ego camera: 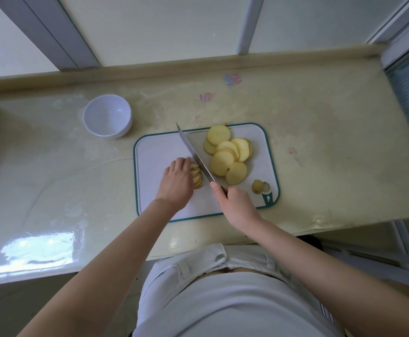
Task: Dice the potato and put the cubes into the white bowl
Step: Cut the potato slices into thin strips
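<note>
Steadies stacked pale-yellow potato slices under curled left hand; grips long steel knife in right hand. Likely stiff, slippery: pin from above.

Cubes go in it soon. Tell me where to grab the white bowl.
Pinch the white bowl by its rim on the side facing the cutting board, thumb inside: it stands upright and empty, with a thin open rim.

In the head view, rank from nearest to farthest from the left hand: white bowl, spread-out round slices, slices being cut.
1. Slices being cut: touching the left hand, at its fingertips.
2. Spread-out round slices: right of the knife, on the board.
3. White bowl: off the board, up-left on the counter.
</note>
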{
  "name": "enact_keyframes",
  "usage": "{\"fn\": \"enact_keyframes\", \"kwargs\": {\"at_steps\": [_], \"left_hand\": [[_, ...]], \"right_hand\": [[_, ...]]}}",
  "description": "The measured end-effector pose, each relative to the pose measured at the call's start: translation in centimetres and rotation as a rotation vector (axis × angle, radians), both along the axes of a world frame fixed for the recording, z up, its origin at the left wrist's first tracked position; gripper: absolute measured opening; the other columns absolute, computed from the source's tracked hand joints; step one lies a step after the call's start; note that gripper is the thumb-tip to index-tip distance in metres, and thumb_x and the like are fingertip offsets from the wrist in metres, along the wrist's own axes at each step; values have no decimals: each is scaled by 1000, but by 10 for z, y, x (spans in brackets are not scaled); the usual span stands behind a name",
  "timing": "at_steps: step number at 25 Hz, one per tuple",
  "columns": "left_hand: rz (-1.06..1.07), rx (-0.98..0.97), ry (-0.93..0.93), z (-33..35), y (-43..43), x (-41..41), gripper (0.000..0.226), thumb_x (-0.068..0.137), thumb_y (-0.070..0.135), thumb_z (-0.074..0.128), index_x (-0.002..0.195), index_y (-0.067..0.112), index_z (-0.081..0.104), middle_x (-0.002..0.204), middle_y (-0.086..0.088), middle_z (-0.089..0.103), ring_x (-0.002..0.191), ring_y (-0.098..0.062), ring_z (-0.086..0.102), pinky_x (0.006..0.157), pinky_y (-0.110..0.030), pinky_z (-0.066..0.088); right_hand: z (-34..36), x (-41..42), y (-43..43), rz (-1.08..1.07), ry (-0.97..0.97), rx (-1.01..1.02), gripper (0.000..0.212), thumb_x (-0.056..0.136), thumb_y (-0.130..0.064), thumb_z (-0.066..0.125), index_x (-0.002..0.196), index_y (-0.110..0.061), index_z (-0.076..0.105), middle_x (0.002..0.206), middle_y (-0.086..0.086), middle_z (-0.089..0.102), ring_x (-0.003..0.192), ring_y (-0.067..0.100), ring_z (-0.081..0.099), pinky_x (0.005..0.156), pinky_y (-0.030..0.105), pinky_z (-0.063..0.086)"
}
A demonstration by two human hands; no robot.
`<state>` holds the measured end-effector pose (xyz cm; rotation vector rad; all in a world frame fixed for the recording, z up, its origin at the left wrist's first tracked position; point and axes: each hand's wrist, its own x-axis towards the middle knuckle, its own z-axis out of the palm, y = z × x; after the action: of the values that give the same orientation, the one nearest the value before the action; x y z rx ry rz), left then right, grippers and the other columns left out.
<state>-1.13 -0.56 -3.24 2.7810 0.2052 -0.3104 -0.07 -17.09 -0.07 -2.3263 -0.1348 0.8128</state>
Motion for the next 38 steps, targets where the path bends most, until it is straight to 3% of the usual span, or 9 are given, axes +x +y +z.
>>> {"fn": "enact_keyframes", "kwargs": {"at_steps": [5, 11, 17, 21, 27, 38], "left_hand": [[31, -4, 53, -8, 3, -15, 69, 98, 40, 34, 148, 2, 6, 153, -14, 16, 143, -29, 10, 117, -40, -2], [120, -215, 20, -8, -6, -19, 77, 95, 30, 50, 147, -2, 3, 151, -20, 14, 143, -32, 6, 117, -34, 5], [23, 129, 96, -5, -5, -12, 85, 93, 49, 45, 149, 3, 0, 151, -14, 17, 141, -30, 13, 114, -45, 8], [-18, 172, 87, -5, -8, -12, 78, 95, 47, 41, 147, -1, 8, 143, -16, 28, 132, -32, 26, 114, -42, 13], [-59, 205, 76, -8, -9, -13, 68, 96, 42, 40, 143, -4, 22, 133, -19, 38, 122, -35, 36, 112, -42, 21], [-80, 278, 20, -14, -11, -16, 61, 86, 38, 47, 123, -10, 47, 107, -21, 54, 98, -35, 52, 94, -42, 45]], "right_hand": [[-2, 5, -8, 17, -18, -7, 71, 95, -59, 34, 72, 3, 61, 73, 17, 65, 70, 31, 62, 73, 41, 53], [2, -2, -3, 26, -10, -11, 65, 98, -53, 35, 65, -1, 57, 74, 18, 66, 72, 32, 61, 72, 37, 50], [4, 7, -8, 44, -17, -10, 70, 97, -55, 33, 69, 4, 58, 70, 18, 64, 68, 31, 60, 72, 41, 51], [8, 3, -6, 65, -17, -41, 62, 98, -54, 34, 57, -8, 46, 61, 9, 54, 63, 28, 54, 60, 33, 42], [14, 11, -10, 71, -35, -30, 73, 97, -56, 31, 78, 7, 62, 78, 17, 66, 73, 30, 62, 74, 43, 52], [26, 11, -6, 91, 7, -79, 70, 97, -57, 27, 71, 0, 58, 76, 17, 62, 74, 33, 59, 72, 41, 50]]}}
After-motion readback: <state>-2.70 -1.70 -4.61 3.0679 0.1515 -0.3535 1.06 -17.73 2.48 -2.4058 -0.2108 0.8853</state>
